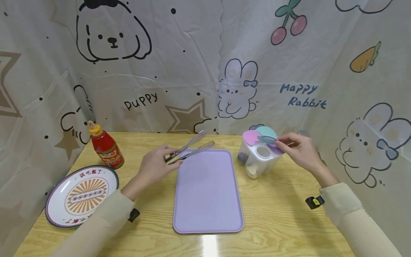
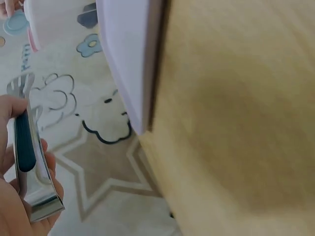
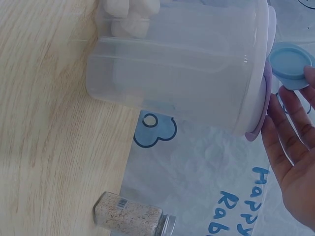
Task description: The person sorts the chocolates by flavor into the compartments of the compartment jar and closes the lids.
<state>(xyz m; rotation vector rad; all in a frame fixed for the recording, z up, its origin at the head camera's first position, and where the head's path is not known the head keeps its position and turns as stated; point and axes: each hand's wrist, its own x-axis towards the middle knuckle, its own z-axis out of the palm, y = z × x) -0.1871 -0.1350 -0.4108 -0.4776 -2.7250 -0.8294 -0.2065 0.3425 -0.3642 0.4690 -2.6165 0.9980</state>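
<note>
My left hand [image 1: 155, 162] holds a pair of metal tongs [image 1: 189, 144] over the far left part of a lilac tray [image 1: 207, 192]. The tong arms are spread, their ends pointing away to the right; dark grip pads show in the left wrist view. My right hand [image 1: 300, 150] pinches a small blue lid [image 1: 267, 139] between thumb and finger, tilted up beside a round opening in a clear compartmented container [image 1: 264, 162]. Its other lids are pink [image 1: 251, 137], mint [image 1: 265, 131] and purple. White chunks [image 3: 135, 19] lie inside, low down.
A red sauce bottle [image 1: 107, 148] with a yellow cap stands at the back left. In front of it is an oval patterned plate [image 1: 57, 205]. A glass jar of pale grains [image 3: 130, 214] stands behind my right hand. A printed curtain [image 1: 192, 71] borders the wooden table.
</note>
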